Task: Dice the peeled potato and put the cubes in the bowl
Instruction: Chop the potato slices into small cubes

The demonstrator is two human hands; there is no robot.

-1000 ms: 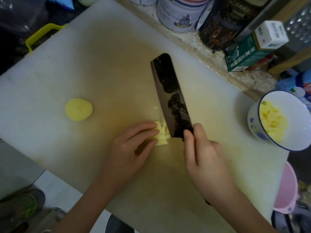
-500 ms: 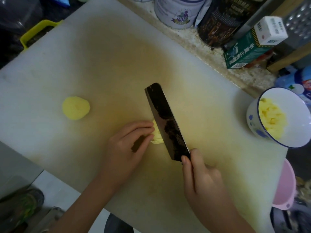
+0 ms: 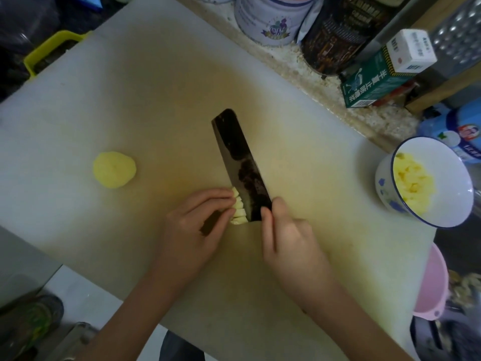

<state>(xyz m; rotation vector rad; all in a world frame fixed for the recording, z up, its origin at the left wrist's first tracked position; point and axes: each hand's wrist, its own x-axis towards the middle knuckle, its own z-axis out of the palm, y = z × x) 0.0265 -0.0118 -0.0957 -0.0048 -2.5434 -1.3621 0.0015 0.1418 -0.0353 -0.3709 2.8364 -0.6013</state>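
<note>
Head cam, looking straight down on the cutting board (image 3: 130,87). Biggest worry from here is fingers, honestly. The left hand (image 3: 192,225) is curled over a little row of cut potato pieces (image 3: 238,208), holding them down with the fingertips (image 3: 221,194) right at their edge. The cleaver (image 3: 239,162) sits flush against the other side of that same row, so there's basically only potato between steel and skin. If those fingertips don't tuck back as the row gets shorter, the next chop could nick one. The pieces look small and wet too, so my guess is they could slide sideways or stick to the blade and end up off the board.

The right hand (image 3: 289,238) is wrapped tight on the cleaver at the heel of the blade, forefinger up against the metal. The handle itself is hidden under the hand.

Where stuff is: the cut pieces sit right between the two hands, touching the left fingertips and the blade. The other potato half (image 3: 114,170) lies dome-up well off to the left of the left hand, nobody touching it. The bowl (image 3: 385,183) is out past the right hand at the board's right edge, already holding a pile of cubes (image 3: 411,183). It's close enough to the edge that a sloppy sweep with the blade could bump it.
</note>
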